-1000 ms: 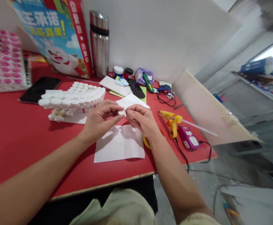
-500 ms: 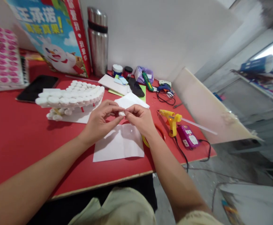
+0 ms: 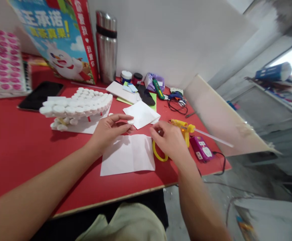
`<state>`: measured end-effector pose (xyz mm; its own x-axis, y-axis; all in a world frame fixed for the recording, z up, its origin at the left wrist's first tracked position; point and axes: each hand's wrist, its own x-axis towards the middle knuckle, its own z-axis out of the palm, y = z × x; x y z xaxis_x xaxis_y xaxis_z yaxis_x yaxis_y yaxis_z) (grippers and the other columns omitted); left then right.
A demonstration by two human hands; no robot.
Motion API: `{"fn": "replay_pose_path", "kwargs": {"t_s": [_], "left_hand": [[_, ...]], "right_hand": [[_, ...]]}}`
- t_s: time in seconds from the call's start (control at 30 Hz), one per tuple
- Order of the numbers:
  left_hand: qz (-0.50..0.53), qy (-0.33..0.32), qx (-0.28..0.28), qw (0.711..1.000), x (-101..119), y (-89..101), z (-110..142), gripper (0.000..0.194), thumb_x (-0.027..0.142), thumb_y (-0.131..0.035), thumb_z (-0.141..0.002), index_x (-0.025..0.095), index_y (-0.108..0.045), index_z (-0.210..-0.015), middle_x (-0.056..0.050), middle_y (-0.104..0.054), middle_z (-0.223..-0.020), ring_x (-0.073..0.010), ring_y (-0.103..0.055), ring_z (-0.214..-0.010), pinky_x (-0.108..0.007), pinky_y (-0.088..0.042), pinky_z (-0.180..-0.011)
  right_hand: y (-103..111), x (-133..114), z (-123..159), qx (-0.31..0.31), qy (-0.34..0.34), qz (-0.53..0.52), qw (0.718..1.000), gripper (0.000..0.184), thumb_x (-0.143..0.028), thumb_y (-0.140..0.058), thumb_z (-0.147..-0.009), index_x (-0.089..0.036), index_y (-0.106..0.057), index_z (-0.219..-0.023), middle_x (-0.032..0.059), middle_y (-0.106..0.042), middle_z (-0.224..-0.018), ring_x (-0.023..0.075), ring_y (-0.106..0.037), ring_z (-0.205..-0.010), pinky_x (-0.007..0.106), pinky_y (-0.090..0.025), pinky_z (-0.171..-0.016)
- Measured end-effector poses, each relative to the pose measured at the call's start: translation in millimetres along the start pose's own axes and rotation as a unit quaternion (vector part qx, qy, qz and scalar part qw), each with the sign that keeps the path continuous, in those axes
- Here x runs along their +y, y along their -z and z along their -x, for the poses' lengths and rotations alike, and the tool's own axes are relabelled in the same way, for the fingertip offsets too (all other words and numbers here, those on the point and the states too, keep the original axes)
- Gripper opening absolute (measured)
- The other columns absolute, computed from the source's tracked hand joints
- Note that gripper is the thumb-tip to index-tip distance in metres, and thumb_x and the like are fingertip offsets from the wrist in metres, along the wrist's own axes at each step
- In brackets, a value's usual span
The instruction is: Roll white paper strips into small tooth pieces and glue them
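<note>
A small white rounded piece sits pinched between the thumb and fingers of my left hand, above the red table. My right hand is apart from it on the right, fingers loosely curled with a gap between them and nothing visible held. It hovers over a yellow loop handle, seemingly of scissors, and partly hides the yellow glue gun, whose clear glue stick pokes out behind. Below my hands lies a creased white paper sheet. To the left stands a curved model built of white rounded pieces on a white base.
Behind my hands lie folded white paper and a green cutter. A purple power socket with a black cord is near the right edge. A steel flask, a printed bag and a phone stand or lie further back.
My right hand has let go of the small white piece and moved right, towards the glue gun. My left hand keeps the piece at nearly the same place.
</note>
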<state>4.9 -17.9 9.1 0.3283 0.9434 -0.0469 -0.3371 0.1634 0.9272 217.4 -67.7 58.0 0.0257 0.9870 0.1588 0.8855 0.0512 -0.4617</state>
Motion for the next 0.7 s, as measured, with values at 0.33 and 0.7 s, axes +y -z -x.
{"fn": "replay_pose_path", "kwargs": {"t_s": [0.33, 0.7], "left_hand": [[0.105, 0.046, 0.006, 0.993, -0.5, -3.4, 0.3, 0.03, 0.018, -0.094, -0.072, 0.016, -0.083, -0.099, -0.005, -0.081, -0.085, -0.014, -0.077, -0.074, -0.023, -0.063, -0.078], [0.127, 0.067, 0.01, 0.99, 1.0, -1.6, -0.4, 0.029, 0.014, -0.096, -0.068, 0.016, -0.082, -0.094, -0.005, -0.082, -0.09, -0.0143, -0.079, -0.077, -0.02, -0.064, -0.077]], "right_hand": [[6.2, 16.3, 35.3, -0.156, -0.113, 0.31, 0.931, 0.041, -0.018, -0.056, -0.09, -0.006, -0.054, -0.129, 0.0246, -0.069, -0.112, 0.0361, -0.073, -0.096, 0.038, -0.05, -0.075], [27.0, 33.1, 46.1, -0.197, -0.203, 0.194, 0.939, 0.055, -0.021, -0.059, -0.094, -0.013, -0.047, -0.147, 0.021, -0.076, -0.115, 0.0372, -0.074, -0.108, 0.039, -0.049, -0.081]]}}
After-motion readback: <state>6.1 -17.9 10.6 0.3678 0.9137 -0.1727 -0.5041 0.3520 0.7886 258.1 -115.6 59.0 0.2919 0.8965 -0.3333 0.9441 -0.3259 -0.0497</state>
